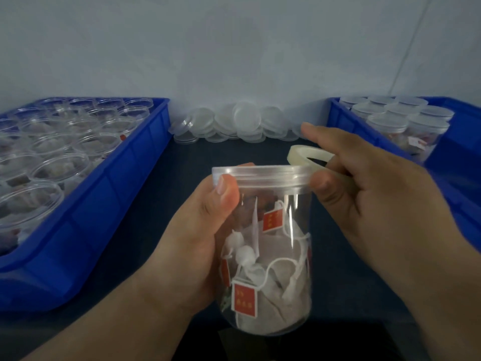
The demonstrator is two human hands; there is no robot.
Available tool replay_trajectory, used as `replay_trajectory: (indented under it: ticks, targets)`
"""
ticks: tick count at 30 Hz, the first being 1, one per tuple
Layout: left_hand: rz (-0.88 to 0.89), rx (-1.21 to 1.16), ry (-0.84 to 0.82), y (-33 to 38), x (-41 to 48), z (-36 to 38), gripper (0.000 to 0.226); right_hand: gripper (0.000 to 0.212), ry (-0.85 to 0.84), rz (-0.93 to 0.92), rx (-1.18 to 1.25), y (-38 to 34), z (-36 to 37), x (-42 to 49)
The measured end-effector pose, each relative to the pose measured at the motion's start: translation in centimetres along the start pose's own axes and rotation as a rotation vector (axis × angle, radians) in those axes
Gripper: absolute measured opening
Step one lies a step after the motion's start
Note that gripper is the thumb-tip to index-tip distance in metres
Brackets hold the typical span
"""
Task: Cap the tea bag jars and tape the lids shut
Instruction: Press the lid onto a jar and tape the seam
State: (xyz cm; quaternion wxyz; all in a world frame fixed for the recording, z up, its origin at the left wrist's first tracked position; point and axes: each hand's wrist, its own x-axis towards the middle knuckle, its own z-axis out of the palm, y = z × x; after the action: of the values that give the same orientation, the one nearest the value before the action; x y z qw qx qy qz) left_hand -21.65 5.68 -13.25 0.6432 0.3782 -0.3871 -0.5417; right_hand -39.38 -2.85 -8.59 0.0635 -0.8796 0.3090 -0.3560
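Jar (pixel 270 256) of tea bags sits dead centre, lifted clear of the dark table (pixel 161 204), lid (pixel 260 175) on. Starting at nine o'clock: a blue bin (pixel 86 230) packed with open, uncapped jars (pixel 52 157). Moving in, the left hand (pixel 192 243) wraps the jar's left side, fingers closed round the body, thumb pressed on the lid's rim at its ten o'clock. At twelve o'clock, a heap of loose lids (pixel 234 123) lies against the wall. The right hand (pixel 369 194) comes in at the jar's two o'clock, thumb tip on the lid's right edge, fingers curled round a roll of clear tape (pixel 302 156) just behind the lid. At three o'clock, a second blue bin (pixel 458 178) holds capped jars (pixel 406 121).
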Motion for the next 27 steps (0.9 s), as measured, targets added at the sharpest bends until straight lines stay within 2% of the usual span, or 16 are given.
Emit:
replay_trajectory:
  ticks: [2, 5, 6, 10, 13, 15, 18, 22, 27]
  targets:
    - [0.014, 0.043, 0.029, 0.1, 0.1, -0.2, 0.084, 0.060, 0.005, -0.001, -0.030, 0.2, -0.1, -0.1]
    - [0.074, 0.135, 0.069, 0.3, 0.2, -0.4, 0.071, 0.059, 0.021, -0.004, -0.084, 0.2, -0.3, -0.2]
    - [0.094, 0.176, 0.085, 0.3, 0.2, -0.3, 0.073, 0.059, 0.026, 0.000, -0.104, 0.1, -0.3, -0.3]
    - [0.100, 0.422, 0.136, -0.3, 0.4, 0.2, 0.129, 0.056, -0.002, -0.033, -0.194, -0.3, -0.1, -0.5]
    - [0.079, 0.508, 0.254, -0.2, 0.6, 0.5, 0.133, 0.052, -0.100, -0.029, -0.133, -0.2, -0.3, -0.5]
    - [0.074, 0.379, 0.308, 0.0, 0.7, 0.1, 0.120, 0.047, -0.143, 0.039, 0.074, 0.2, -0.9, -0.4]
    - [0.014, 0.218, 0.194, 0.6, 0.4, 0.0, 0.071, 0.041, -0.116, 0.039, 0.305, 1.3, -1.9, -0.2]
    - [-0.036, 0.124, 0.110, 0.7, 0.1, 0.3, 0.070, 0.040, -0.069, 0.014, 0.360, 2.0, -2.5, 0.0]
    - [0.058, 0.057, 0.063, 0.5, -0.2, 0.9, 0.053, 0.041, -0.058, 0.053, 0.304, 2.0, -1.5, 0.0]
